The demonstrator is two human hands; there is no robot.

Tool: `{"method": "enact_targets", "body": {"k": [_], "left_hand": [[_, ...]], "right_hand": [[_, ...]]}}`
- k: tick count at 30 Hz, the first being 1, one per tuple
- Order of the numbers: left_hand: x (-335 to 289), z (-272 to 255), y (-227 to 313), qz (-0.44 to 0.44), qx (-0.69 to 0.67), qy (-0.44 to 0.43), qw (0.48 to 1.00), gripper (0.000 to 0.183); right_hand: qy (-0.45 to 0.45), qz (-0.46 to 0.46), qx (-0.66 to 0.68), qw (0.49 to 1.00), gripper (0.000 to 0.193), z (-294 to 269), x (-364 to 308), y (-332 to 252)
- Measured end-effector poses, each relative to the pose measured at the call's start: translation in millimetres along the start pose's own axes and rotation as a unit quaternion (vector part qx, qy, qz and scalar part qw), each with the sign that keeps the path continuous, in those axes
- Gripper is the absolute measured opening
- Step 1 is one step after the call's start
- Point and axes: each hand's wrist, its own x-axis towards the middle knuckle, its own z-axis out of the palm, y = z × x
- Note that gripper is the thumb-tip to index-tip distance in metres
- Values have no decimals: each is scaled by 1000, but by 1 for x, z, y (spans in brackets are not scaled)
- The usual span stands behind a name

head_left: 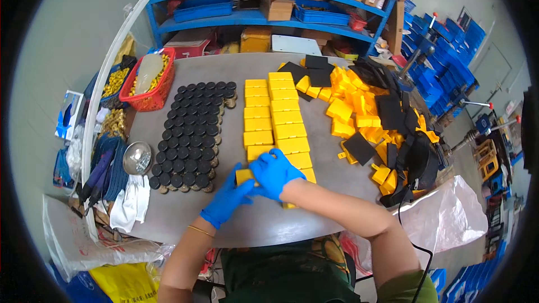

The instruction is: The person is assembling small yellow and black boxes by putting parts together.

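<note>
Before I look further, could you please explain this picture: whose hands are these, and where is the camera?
These are a person's own left hand and right hand, in blue gloves. A fisheye camera on that person's head looks down, so straight edges bend. The grey table holds black-topped round pieces at left, two columns of yellow blocks in the middle, and a yellow-and-black heap at right. The hands are at one yellow block near the left column; the exact grip is hidden.
</note>
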Motion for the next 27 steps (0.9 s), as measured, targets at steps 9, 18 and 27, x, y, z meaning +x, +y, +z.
{"method": "enact_targets", "body": {"k": [9, 18, 27], "left_hand": [[36, 11, -35, 191, 204, 116, 953, 65], [46, 0, -52, 261, 452, 147, 840, 54], [3, 60, 24, 163, 68, 94, 980, 49]], "right_hand": [[118, 397, 174, 893, 33, -31, -36, 117], [67, 391, -90, 913, 37, 61, -54, 247], [420, 232, 485, 731, 45, 6, -55, 121]]}}
